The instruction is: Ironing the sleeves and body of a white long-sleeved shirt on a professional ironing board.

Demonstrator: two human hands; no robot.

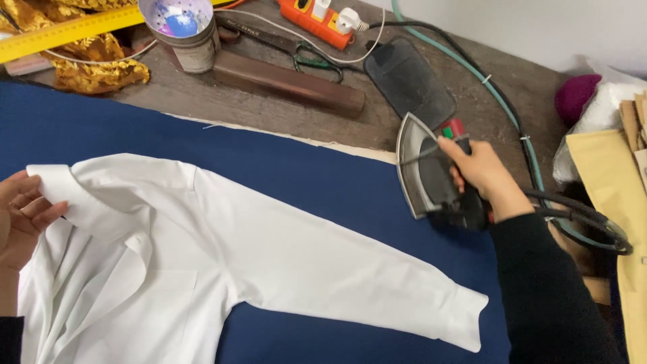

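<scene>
Right hand point(480, 168) clamped around iron point(431, 168) (tilted up), left hand point(23, 216) pinching shirt collar point(57, 189)

Dark wooden worktable point(472, 101), blue padded cover point(323, 182), pale wall point(539, 27) behind.

Cloth, metal and worn wood

Smooth matt white cotton shirt point(202, 256) over navy cloth cover point(323, 175); iron point(431, 175) soleplate dull grey metal; rough wooden table point(472, 101) upper right.

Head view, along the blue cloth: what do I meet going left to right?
Left hand on the collar → white shirt → sleeve cuff → iron gripped by the right hand → tan paper.
</scene>
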